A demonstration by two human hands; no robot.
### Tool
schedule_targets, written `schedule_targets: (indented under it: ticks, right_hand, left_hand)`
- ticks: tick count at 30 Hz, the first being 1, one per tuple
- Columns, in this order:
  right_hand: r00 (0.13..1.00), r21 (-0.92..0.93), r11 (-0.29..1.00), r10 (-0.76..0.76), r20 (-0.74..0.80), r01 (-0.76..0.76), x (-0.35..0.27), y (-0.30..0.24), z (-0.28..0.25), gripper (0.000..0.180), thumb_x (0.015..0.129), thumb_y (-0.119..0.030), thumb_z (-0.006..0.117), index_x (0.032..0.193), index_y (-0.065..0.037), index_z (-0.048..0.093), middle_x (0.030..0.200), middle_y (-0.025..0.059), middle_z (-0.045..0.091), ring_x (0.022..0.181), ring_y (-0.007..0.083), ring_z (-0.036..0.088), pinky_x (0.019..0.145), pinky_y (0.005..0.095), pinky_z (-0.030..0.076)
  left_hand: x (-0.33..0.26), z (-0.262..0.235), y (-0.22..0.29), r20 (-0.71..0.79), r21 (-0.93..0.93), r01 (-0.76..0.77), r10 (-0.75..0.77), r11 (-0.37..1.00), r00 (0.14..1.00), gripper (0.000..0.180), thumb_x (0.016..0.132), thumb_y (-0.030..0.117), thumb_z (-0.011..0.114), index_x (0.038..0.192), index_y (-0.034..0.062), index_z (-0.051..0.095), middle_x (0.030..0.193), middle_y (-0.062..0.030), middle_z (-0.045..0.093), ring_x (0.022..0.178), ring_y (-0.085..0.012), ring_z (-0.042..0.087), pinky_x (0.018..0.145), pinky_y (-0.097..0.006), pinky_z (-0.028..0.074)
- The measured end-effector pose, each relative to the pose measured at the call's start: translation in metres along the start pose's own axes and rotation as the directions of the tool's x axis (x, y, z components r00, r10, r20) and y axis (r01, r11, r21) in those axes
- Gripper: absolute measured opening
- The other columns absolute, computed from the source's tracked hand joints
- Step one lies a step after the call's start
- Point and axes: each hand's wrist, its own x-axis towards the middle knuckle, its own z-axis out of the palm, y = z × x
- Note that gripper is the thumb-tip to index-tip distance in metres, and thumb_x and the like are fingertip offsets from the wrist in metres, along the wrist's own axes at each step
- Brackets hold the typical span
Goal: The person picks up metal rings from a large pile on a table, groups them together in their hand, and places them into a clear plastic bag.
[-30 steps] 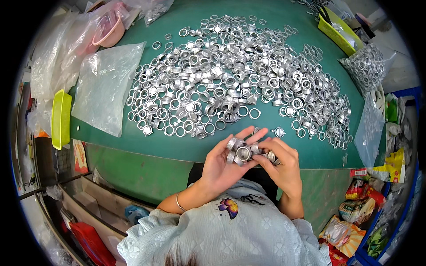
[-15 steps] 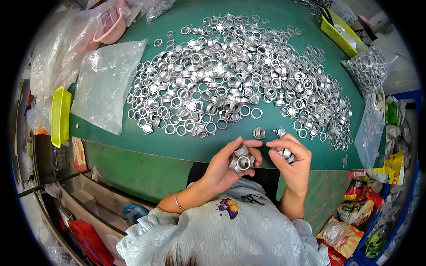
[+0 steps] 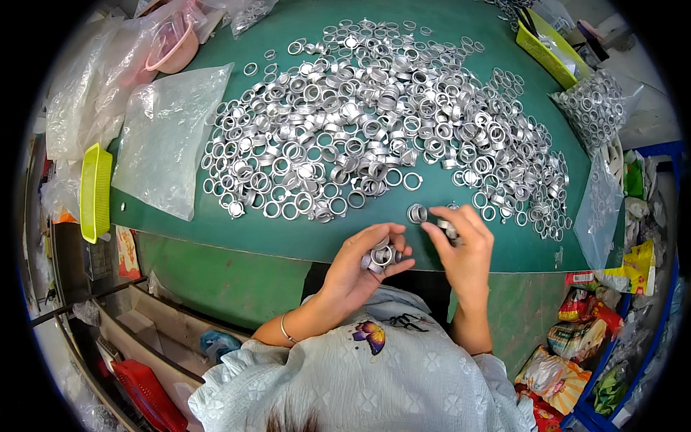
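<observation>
Cupped near the table's front edge, my left hand [image 3: 347, 272] holds several silver metal rings [image 3: 381, 255] in its palm and curled fingers. My right hand [image 3: 468, 248] is a little to the right, with a few more metal rings [image 3: 448, 229] held against its lower fingers. Its thumb and forefinger are apart, close to a short stack of rings [image 3: 417, 214] lying on the table. Beyond both hands spreads a wide heap of silver rings [image 3: 317, 151], some with small tabs. Part of what each hand holds is hidden by fingers.
The green table [image 3: 237, 237] has a flat clear plastic bag [image 3: 169, 144] at left, beside a yellow-green basket [image 3: 96, 191]. A pink basin [image 3: 176, 52] stands far left. At right are a bag filled with rings [image 3: 594, 108], another yellow-green basket [image 3: 548, 47] and a hanging clear bag [image 3: 599, 212].
My right hand has moved up and slightly left, its thumb and forefinger parting toward the rings on the table. My left hand has shifted slightly left with its rings.
</observation>
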Motion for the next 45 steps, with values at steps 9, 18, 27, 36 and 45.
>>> schedule_targets:
  ticks: [9,18,27,36,45]
  right_hand:
    - [0.999,0.139,0.990,0.006,0.051,-0.014,0.001,0.013,0.016,0.012,0.071,-0.004,0.069,0.082,-0.002,0.065,0.067,0.0040,0.051,0.051,0.0157,0.050,0.044,0.0301,0.036]
    - [0.812,0.815,0.098,0.217,0.542,-0.571,-0.006,0.016,-0.001,0.008,0.078,0.000,0.063,0.086,0.002,0.064,0.073,-0.0016,0.051,0.052,0.0030,0.039,0.044,0.0181,0.026]
    - [0.964,0.298,0.951,-0.003,0.265,-0.079,-0.006,-0.011,-0.007,0.017,0.067,0.002,0.069,0.083,0.003,0.062,0.069,0.0088,0.053,0.062,0.0177,0.055,0.056,0.0296,0.042]
    - [0.977,0.325,0.945,-0.025,0.211,-0.046,-0.005,-0.015,-0.011,0.020,0.064,0.003,0.070,0.082,0.000,0.061,0.069,0.0084,0.054,0.059,0.0181,0.053,0.055,0.0269,0.041]
    - [0.915,0.861,-0.422,0.151,0.375,-0.283,-0.008,0.012,-0.011,0.015,0.088,-0.015,0.048,0.091,-0.001,0.050,0.082,0.0061,0.043,0.048,0.0101,0.036,0.037,0.0204,0.030]
  left_hand:
    - [0.000,-0.007,0.005,0.027,-0.020,-0.015,0.015,1.000,1.000,0.042,0.087,0.020,0.051,0.125,0.0023,0.043,0.112,-0.0106,0.053,0.088,-0.0184,0.055,0.071,-0.030,0.049]
    - [0.002,-0.001,0.004,0.214,0.001,0.000,-0.001,1.000,0.977,0.049,0.087,0.017,0.053,0.131,0.0017,0.036,0.128,-0.0151,0.045,0.099,-0.0201,0.056,0.081,-0.034,0.050]
    - [0.007,-0.006,0.000,0.215,0.036,0.014,-0.021,0.999,0.976,0.044,0.087,0.015,0.055,0.128,0.0053,0.042,0.114,-0.0068,0.055,0.094,-0.0120,0.057,0.072,-0.027,0.052]
    - [0.008,-0.001,0.005,0.237,0.101,0.055,-0.078,0.993,0.968,0.046,0.085,0.015,0.058,0.128,0.0052,0.042,0.111,-0.0073,0.055,0.092,-0.0127,0.058,0.072,-0.026,0.052]
    - [0.021,-0.001,0.007,0.411,-0.280,0.138,-0.011,0.950,0.912,0.042,0.091,0.021,0.042,0.131,0.0076,0.038,0.136,-0.0142,0.035,0.120,-0.0300,0.043,0.089,-0.038,0.047]
